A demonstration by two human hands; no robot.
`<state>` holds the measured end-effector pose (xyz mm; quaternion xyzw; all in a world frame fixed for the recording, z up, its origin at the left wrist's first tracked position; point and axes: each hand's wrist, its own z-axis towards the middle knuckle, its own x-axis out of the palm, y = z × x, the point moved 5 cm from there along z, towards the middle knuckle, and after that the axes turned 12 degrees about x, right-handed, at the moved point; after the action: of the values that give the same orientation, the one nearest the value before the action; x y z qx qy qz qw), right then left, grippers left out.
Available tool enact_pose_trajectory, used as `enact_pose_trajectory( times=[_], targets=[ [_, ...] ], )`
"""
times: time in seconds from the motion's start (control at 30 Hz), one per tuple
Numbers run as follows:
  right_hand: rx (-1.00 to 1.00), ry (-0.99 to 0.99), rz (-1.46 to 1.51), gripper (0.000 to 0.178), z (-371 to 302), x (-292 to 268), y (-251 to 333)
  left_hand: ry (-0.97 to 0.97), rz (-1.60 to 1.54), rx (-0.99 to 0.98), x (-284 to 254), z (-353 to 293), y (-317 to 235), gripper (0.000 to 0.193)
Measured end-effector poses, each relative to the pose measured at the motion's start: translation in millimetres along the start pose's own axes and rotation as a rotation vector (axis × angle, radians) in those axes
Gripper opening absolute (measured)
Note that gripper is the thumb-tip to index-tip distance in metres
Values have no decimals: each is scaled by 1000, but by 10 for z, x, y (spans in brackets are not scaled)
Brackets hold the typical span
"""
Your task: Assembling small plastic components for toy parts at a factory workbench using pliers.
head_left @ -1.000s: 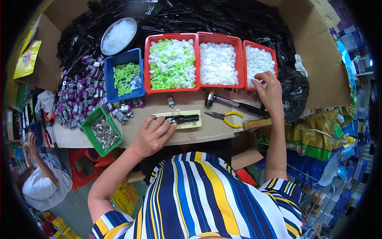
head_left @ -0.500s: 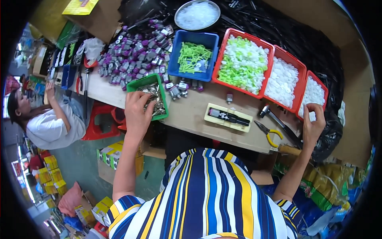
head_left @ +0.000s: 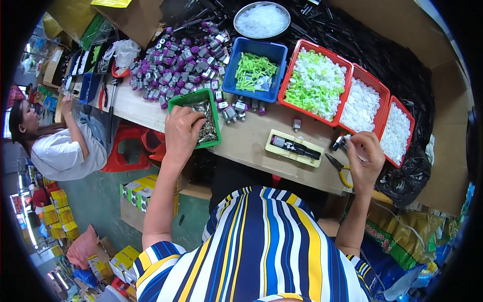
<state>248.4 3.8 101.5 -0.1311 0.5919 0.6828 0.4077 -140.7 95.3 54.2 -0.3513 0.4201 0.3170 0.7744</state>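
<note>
Fingertips of left hand [head_left: 182,132] hidden in green tray [head_left: 213,111].

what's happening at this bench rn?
A person in a striped shirt sits at a workbench. Their left hand reaches into a green tray of small metal parts. Their right hand is raised near yellow-handled pliers; whether it holds anything is unclear. A yellow jig lies between the hands, parts bins behind.

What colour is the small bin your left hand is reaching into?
Green bin, under the left hand; head view.
</note>
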Motion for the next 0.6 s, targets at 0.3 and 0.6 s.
enact_pose_trajectory(
  times=[0.3,0.6],
  targets=[
    [44,154,195,12,-56,251,161,-55,-81,14,-65,66,-57,9],
    [331,316,582,7,-196,517,17,-153,-12,-4,-178,39,-171,8]
  ],
)
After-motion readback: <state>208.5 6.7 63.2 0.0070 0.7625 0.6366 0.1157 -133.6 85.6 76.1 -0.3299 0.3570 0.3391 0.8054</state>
